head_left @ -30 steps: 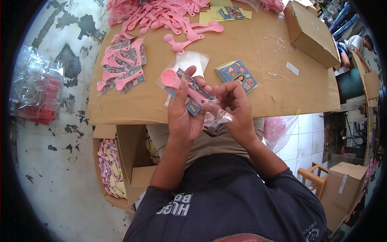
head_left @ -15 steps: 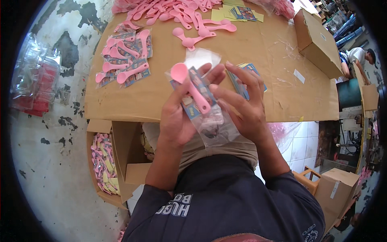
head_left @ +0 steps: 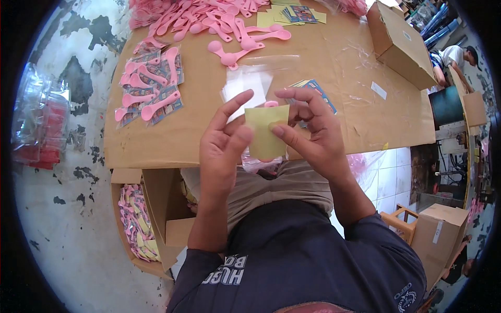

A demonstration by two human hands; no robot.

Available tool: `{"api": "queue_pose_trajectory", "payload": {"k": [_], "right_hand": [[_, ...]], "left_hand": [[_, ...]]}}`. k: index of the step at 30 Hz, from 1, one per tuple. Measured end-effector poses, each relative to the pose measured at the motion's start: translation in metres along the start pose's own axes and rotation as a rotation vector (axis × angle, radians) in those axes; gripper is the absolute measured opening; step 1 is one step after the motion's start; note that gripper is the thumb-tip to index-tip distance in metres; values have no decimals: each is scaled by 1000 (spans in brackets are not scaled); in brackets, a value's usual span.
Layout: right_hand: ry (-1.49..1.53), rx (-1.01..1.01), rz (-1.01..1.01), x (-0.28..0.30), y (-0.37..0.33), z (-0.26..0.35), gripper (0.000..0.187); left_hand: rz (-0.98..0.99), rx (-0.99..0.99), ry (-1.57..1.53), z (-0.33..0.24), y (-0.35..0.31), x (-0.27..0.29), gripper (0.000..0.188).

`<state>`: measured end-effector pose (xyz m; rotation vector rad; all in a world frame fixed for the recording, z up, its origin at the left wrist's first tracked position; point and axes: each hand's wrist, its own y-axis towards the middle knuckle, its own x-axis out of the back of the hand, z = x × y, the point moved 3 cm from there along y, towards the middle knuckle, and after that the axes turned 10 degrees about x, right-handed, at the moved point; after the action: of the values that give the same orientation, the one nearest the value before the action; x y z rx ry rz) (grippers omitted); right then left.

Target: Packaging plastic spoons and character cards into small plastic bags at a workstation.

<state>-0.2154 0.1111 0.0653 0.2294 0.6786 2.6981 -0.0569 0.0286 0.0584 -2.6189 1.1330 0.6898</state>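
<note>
In front of my lap, my right hand (head_left: 315, 133) pinches a card (head_left: 266, 122) with its plain yellow back facing up, thumb on the face and fingers behind. A bit of pink spoon (head_left: 271, 104) shows just above the card's top edge; the rest is hidden. My left hand (head_left: 224, 138) is curved at the card's left side, fingers apart, its blurred thumb by the edge. Beyond the hands lie a stack of white clear-edged bags (head_left: 245, 94) and a stack of blue printed cards (head_left: 321, 94).
Pink measuring spoons (head_left: 209, 18) are heaped at the far side. Spoons on printed cards (head_left: 151, 86) lie at the left. An open carton (head_left: 136, 224) of packed spoons stands below the table's left. A cardboard box (head_left: 399, 41) sits far right, with another person (head_left: 454, 57) beyond.
The card and spoon have turned over, from spoon and printed side up to yellow back up. My left fingers have spread from their grip; my right thumb now presses the card.
</note>
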Motion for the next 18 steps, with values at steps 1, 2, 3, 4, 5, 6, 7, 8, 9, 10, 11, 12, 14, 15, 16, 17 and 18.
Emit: {"api": "queue_pose_trajectory", "payload": {"k": [1,2,3,4,5,6,7,8,9,10,11,12,14,15,16,17,18], "right_hand": [[15,-26,14,-1,-3,-4,45],[30,-53,29,-1,-5,-6,50],[33,-52,27,0,-7,-6,50],[22,-98,36,1,-10,-6,51],[11,-145,44,2,-12,-7,52],[11,-145,36,2,-13,-8,52],[-34,-90,-49,5,-12,-7,50],[-81,-35,-135,8,-13,-5,48],[-81,-33,-143,11,-10,-4,48],[-341,180,-179,16,-5,3,43],[-602,394,-210,19,-1,12,38],[-610,392,-215,20,3,14,38],[-738,513,-181,15,10,23,31],[-743,516,-182,13,12,24,31],[-774,552,-176,10,15,26,30],[-803,588,-168,7,17,27,30],[-800,594,-160,5,18,28,30]], "left_hand": [[0,0,3,1,0,-4,53],[-44,25,94,3,1,-5,50],[-88,51,185,5,1,-7,48],[-123,77,163,4,2,-11,45],[-119,81,166,5,2,-11,45],[-140,75,254,7,2,-9,44],[-162,67,343,8,2,-9,44],[-157,68,347,8,1,-11,44],[-159,45,337,7,0,-14,45],[-158,24,321,7,1,-17,46],[-149,27,320,7,0,-24,46],[-187,32,313,5,-1,-32,48],[-220,31,308,6,-3,-35,51],[-175,15,381,9,-3,-30,55],[-138,-3,454,12,-3,-26,59],[-143,-10,451,13,-4,-23,59],[-133,-28,552,15,-5,-21,61]]}}
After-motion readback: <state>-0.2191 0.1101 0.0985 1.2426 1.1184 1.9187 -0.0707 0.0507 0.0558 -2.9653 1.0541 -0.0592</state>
